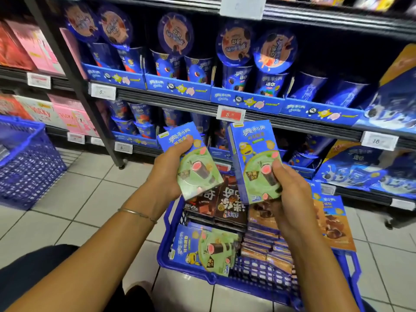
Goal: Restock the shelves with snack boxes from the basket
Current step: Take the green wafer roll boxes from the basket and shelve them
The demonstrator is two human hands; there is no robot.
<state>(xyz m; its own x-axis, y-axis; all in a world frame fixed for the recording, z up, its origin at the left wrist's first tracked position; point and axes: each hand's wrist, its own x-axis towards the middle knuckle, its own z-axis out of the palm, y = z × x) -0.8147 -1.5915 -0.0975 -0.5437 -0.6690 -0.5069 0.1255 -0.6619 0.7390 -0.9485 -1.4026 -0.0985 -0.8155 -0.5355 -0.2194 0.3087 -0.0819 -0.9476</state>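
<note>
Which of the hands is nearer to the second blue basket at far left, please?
Left. The left hand, gripping a green snack box, is right of the far-left basket; the right hand, gripping another green box, is farther right, above the stocked basket.

The right-held snack box (253, 140) reads 奥利奥; a shelf price tag (379, 141) reads 16.

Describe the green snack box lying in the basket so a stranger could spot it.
Start at the blue basket full of boxes, bottom centre. Its near-left corner holds a blue-and-green box, face up. Its neighbours are brown or orange; it alone is green.
</note>
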